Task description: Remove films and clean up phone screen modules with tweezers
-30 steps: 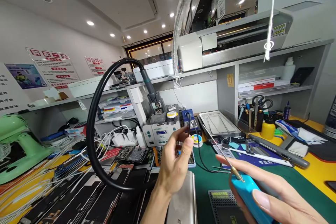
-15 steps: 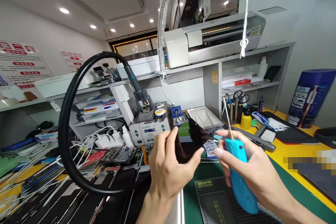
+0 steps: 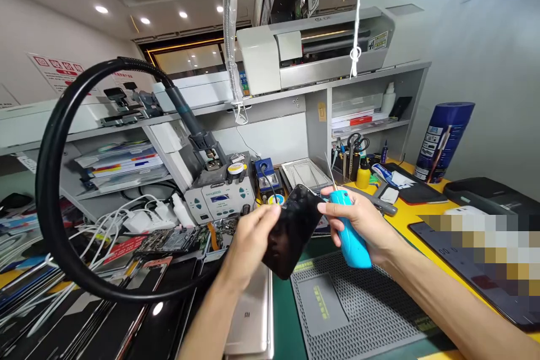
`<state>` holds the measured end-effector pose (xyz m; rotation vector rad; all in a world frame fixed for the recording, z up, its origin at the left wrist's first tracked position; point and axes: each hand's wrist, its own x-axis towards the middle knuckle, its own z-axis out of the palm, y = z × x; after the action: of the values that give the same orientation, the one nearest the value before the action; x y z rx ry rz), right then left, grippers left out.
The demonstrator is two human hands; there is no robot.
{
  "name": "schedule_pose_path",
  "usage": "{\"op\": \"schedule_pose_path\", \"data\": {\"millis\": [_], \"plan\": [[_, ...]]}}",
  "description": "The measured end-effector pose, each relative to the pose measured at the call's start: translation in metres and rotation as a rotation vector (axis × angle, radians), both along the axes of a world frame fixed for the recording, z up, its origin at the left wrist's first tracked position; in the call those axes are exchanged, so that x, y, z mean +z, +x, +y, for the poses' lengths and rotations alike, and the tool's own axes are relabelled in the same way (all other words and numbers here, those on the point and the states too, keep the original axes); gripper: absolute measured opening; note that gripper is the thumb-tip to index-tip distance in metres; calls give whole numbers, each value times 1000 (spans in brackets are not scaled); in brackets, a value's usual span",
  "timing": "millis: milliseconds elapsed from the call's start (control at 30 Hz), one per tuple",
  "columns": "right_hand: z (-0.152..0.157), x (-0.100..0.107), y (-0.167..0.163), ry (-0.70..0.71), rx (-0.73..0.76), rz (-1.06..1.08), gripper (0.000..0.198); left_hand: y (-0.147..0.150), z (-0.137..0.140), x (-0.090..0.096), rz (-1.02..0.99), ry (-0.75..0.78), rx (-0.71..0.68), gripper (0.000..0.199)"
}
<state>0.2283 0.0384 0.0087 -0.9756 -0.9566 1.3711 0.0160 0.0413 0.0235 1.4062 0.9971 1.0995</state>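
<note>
My left hand (image 3: 252, 236) pinches a black, glossy phone screen (image 3: 292, 236) along its left edge, its dark face tilted toward me. My right hand (image 3: 358, 215) is wrapped round a blue-handled tool (image 3: 353, 241). A thin metal shaft points up from the tool's top. The right thumb and fingertips are close to the screen's right edge; whether they touch it I cannot tell. Below both hands lies a grey perforated mat (image 3: 371, 292) on the green work surface (image 3: 283, 315).
Gold-backed phones (image 3: 248, 320) are stacked in front, with rows of dark phones and white cables (image 3: 105, 225) at left. A black hose (image 3: 42, 180) loops up from a grey rework station (image 3: 221, 202). A large phone (image 3: 455, 264) lies at right; a blue canister (image 3: 442, 140) stands behind.
The screen has turned from a steep angle to show its dark face broadly to me. My left hand has shifted its hold to the left edge. The whole view has swung right.
</note>
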Motion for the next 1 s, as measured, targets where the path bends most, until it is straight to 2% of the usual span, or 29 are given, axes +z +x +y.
{"op": "schedule_pose_path", "data": {"millis": [100, 167, 233, 367, 467, 633, 867, 1000], "plan": [[6, -2, 4, -5, 56, 20, 45, -6, 8, 0, -283, -446, -379, 46], [8, -3, 5, 6, 76, 34, 45, -4, 10, -5, -384, -573, -551, 55], [8, -3, 5, 22, 82, 41, 45, 0, 10, -10, -451, -606, -611, 59], [7, 0, 7, 76, 36, 30, 41, 2, 10, -10, -500, -572, -511, 56], [9, 1, 12, 100, 9, -2, 33, -11, 15, -4, -574, -448, -391, 51], [13, -1, 18, 72, 74, -203, 32, -38, 28, -1, -744, -254, -216, 46], [-3, 13, 34, 145, 150, -626, 45, -42, 27, -4, -838, -223, -214, 45], [-12, 16, 54, 131, 219, -884, 41, -41, 25, -3, -860, -240, -237, 47]]}}
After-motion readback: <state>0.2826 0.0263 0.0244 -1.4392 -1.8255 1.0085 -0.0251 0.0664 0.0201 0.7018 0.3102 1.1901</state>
